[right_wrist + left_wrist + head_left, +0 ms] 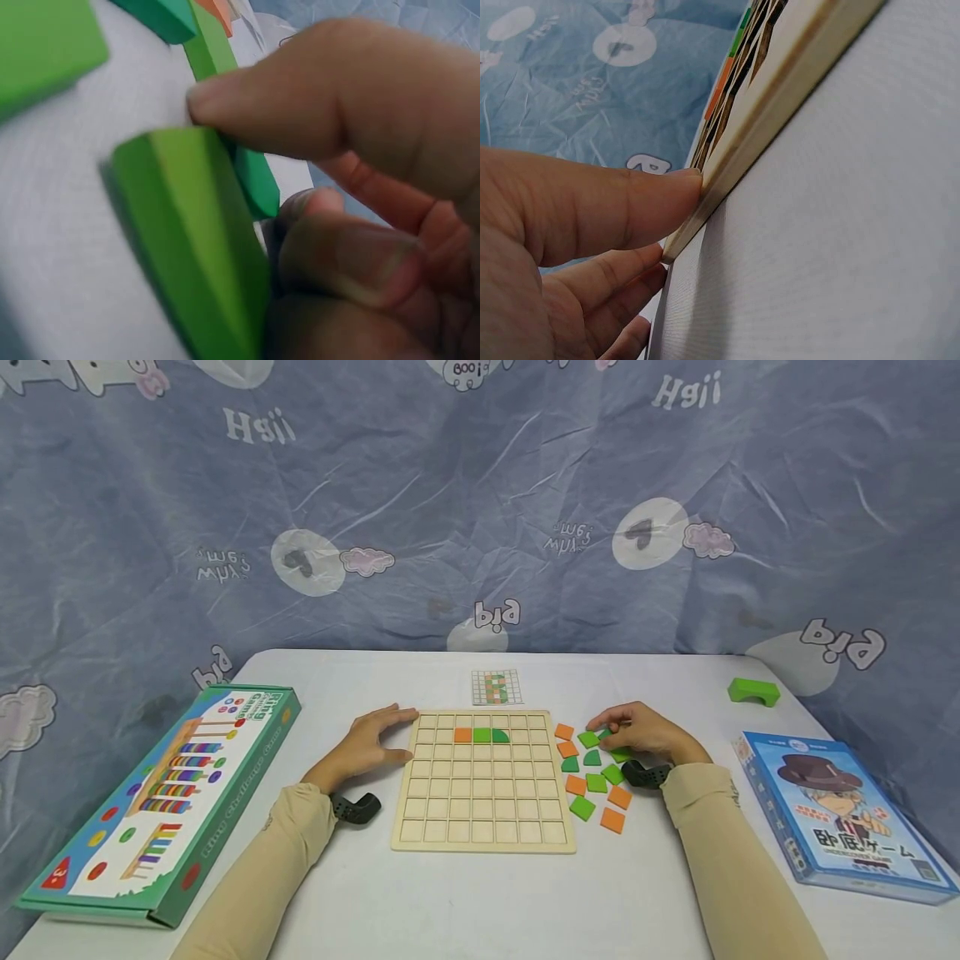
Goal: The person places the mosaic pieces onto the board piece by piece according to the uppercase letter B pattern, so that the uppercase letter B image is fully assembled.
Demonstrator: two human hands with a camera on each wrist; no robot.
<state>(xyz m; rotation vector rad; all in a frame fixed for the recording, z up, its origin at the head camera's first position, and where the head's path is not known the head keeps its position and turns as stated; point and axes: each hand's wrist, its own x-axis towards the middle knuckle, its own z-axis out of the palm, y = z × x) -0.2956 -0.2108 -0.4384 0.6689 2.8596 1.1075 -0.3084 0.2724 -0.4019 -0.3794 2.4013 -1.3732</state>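
From beige fabric sleeves (240, 868) at frame bottom, touching pale wooden grid board (482, 789) with spread, empty left hand (366, 743); holding nearer right hand (643, 729) half-curled, with unclear grip, fingertips-first beside light-green square tile (588, 739), right of centre.

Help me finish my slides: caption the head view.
Left hand touches the gridded board, right hand among loose green and orange tiles.

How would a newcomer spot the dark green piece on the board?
Find the square wooden grid board on the white table. In its second row from the far edge, the dark green piece is the rightmost of three. Its curved edge sets it apart from the light green square and orange square to its left.
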